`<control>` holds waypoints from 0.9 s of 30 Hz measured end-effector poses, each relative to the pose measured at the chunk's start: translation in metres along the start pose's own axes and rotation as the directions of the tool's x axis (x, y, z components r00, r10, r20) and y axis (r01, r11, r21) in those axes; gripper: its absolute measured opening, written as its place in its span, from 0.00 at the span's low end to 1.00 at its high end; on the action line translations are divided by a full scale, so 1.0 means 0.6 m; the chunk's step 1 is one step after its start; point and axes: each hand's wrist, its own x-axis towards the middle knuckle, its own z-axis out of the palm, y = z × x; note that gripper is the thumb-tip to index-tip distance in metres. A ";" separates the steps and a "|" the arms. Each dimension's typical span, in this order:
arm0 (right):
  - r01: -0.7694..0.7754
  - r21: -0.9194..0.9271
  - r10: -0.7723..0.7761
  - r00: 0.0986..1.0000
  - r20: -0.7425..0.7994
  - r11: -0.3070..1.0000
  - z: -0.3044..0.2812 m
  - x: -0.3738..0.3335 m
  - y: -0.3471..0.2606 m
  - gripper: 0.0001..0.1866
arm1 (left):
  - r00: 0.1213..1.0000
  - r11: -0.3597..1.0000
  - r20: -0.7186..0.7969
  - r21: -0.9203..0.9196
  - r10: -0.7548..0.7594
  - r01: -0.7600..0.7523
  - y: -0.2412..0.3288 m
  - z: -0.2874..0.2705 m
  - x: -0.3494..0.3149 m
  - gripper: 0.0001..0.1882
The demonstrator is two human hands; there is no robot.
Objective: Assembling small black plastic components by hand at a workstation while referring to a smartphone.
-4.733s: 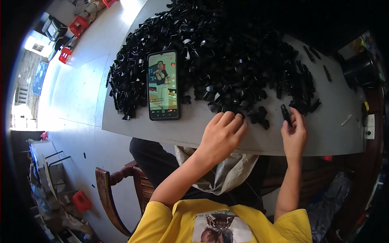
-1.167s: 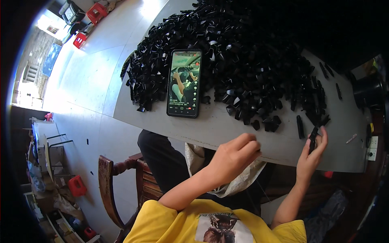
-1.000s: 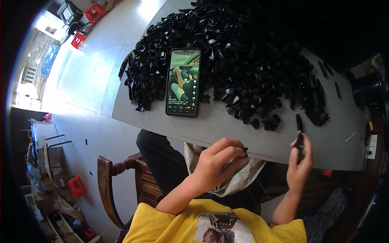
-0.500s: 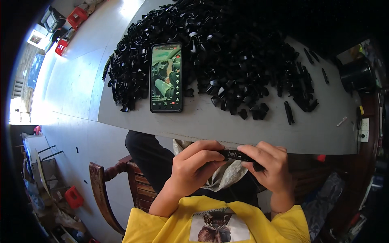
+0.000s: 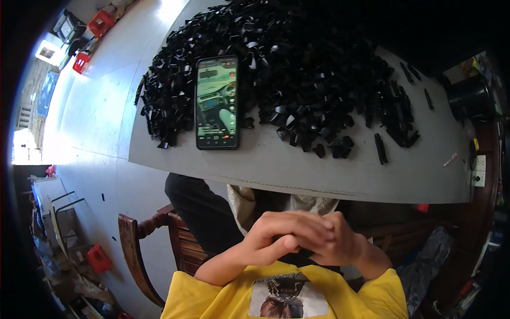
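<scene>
My left hand point(image 5: 279, 234) and my right hand point(image 5: 337, 240) are brought together above my lap, just off the table's near edge. The left fingers lie across the right hand and overlap its fingers. Both hands are closed, and whatever they hold is hidden between them; only a dark patch shows below the left thumb. On the grey table point(image 5: 255, 173) rises a large heap of small black plastic pieces point(image 5: 313, 80). A phone point(image 5: 217, 103) with a lit screen stands or lies against the heap's near side.
A separate long black piece point(image 5: 381, 149) lies near the table's right part, with a white pen-like stick point(image 5: 450, 160) farther right. A black container point(image 5: 472, 99) is at the right edge. A pale woven sack point(image 5: 241, 204) hangs below the table edge, beside a wooden chair point(image 5: 130, 239).
Both hands have come down toward my chest and closed together. The long black plastic piece that showed between them is now hidden. The phone's picture has changed.
</scene>
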 end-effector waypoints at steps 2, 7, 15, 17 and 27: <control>0.016 0.069 -0.011 0.997 -0.071 0.997 0.009 0.002 -0.004 0.05 | 0.997 0.997 0.035 0.017 0.074 -0.075 -0.007 0.003 -0.001 0.21; -0.037 0.035 0.036 0.999 0.015 0.999 0.023 -0.016 -0.013 0.12 | 0.996 0.995 0.084 -0.093 0.039 -0.031 -0.031 0.018 0.000 0.19; -0.513 -0.251 0.418 0.840 -0.347 0.821 -0.066 -0.035 0.046 0.11 | 0.969 0.457 -0.163 0.887 0.184 0.062 -0.070 -0.027 0.068 0.12; -0.722 -0.266 0.540 0.667 -0.514 0.639 -0.089 -0.048 0.069 0.13 | 0.956 0.250 -0.176 0.961 0.236 0.115 -0.074 -0.039 0.089 0.13; -0.808 -0.298 0.552 0.572 -0.607 0.508 -0.093 -0.076 0.142 0.12 | 0.935 0.054 -0.138 0.990 0.326 0.128 -0.089 -0.046 0.089 0.10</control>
